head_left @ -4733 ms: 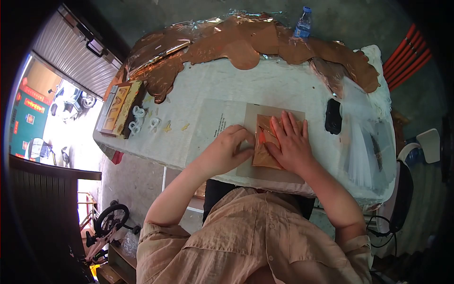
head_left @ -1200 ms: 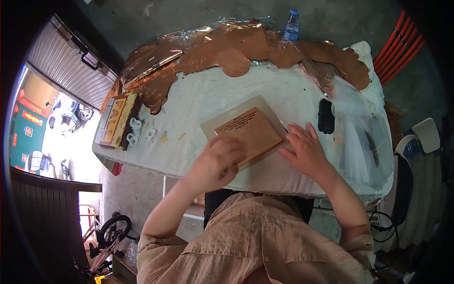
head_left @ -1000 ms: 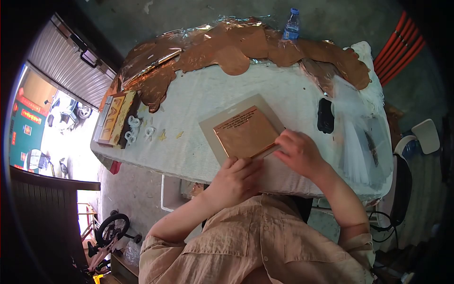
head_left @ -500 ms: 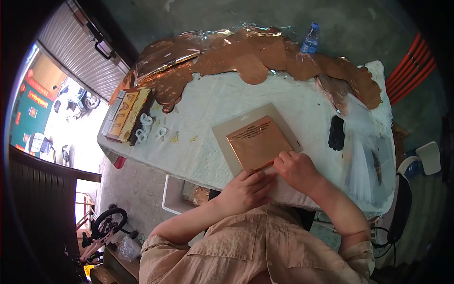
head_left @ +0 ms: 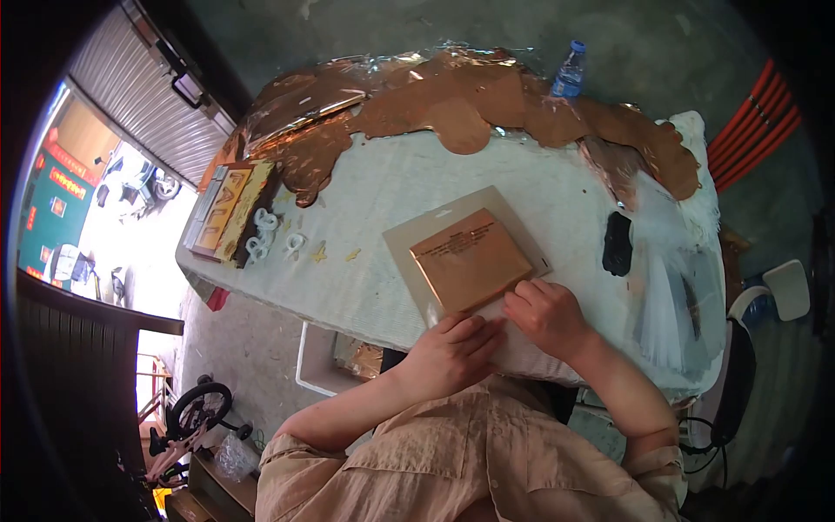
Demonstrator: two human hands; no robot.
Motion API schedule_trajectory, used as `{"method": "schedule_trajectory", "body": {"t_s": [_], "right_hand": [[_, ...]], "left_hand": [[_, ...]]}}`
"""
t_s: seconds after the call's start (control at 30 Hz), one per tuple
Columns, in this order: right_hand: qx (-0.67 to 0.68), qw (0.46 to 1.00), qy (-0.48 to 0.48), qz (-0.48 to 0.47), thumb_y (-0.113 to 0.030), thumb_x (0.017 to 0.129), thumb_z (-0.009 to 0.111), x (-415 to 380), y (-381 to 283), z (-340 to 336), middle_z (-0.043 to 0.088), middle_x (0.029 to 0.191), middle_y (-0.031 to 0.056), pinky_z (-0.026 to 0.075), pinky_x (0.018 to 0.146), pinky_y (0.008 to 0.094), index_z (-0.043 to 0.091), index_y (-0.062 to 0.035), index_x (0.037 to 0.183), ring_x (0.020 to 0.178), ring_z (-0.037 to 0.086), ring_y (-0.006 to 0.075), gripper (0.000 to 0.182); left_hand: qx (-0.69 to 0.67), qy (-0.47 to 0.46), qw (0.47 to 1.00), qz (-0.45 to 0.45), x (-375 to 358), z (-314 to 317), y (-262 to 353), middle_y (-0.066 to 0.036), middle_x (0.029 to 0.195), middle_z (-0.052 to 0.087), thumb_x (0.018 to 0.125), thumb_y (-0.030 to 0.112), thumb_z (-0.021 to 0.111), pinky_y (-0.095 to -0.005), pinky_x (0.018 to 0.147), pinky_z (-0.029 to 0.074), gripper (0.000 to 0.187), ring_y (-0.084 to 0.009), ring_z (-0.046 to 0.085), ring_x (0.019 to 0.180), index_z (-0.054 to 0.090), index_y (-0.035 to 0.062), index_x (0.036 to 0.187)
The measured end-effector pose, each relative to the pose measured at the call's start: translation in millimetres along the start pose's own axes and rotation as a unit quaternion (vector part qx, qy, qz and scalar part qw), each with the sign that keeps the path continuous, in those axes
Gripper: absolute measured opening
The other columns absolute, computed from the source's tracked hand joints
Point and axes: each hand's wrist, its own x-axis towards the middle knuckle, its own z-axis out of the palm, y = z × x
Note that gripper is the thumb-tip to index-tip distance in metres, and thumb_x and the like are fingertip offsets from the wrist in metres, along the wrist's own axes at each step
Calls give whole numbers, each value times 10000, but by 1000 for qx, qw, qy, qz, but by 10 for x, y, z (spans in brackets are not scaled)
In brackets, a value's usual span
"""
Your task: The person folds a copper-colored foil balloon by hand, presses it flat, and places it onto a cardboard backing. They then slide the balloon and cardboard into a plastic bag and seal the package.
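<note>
A clear plastic bag (head_left: 470, 238) with printed warning text lies tilted on the white-covered table. Inside it are a folded copper-coloured foil packet (head_left: 474, 268) and a grey-beige card (head_left: 402, 228) with a hanger slot. My left hand (head_left: 457, 350) is closed at the bag's near left corner, fingers pinching its clear edge. Closed on the same near edge, farther right, is my right hand (head_left: 550, 317). The part of the edge beneath the fingers is hidden.
Copper-coloured foil sheets (head_left: 409, 109) line the table's far side, with a water bottle (head_left: 570, 71) there. Stacked packs (head_left: 228, 213), white rings (head_left: 265, 230) and yellow pieces (head_left: 319, 252) sit left. A black object (head_left: 617, 244) and clear bags (head_left: 665, 296) lie right.
The bag's contents have shifted slightly left in view, and clear plastic now shows beside my left fingers. Both hands stay at the near edge with only small finger movements.
</note>
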Motion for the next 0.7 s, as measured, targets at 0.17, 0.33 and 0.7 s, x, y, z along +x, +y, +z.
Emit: {"method": "schedule_trajectory", "body": {"t_s": [0.17,0.33,0.7], "right_hand": [[40,997,60,42,-130,747,705,-165,66,-75,559,831,48,486,707,369,636,-57,928,805,589,232,206],[32,994,71,75,-147,751,714,-202,76,-62,560,854,54,481,724,366,632,-56,966,810,590,238,248],[30,993,52,98,-180,764,719,-140,82,-42,560,885,69,473,743,373,621,-50,1047,827,596,245,326]], "left_hand": [[-13,17,1000,-12,18,-165,6,-95,1178,629,754,233,734,-385,897,462,375,-250,581,1044,657,59,1078],[31,55,995,-80,147,-291,-85,-89,1141,632,753,201,732,-380,858,460,334,-265,584,1020,663,63,1049],[83,76,986,-120,238,-157,-444,-91,1133,615,799,169,678,-390,879,472,337,-264,566,1053,616,47,1106]]}}
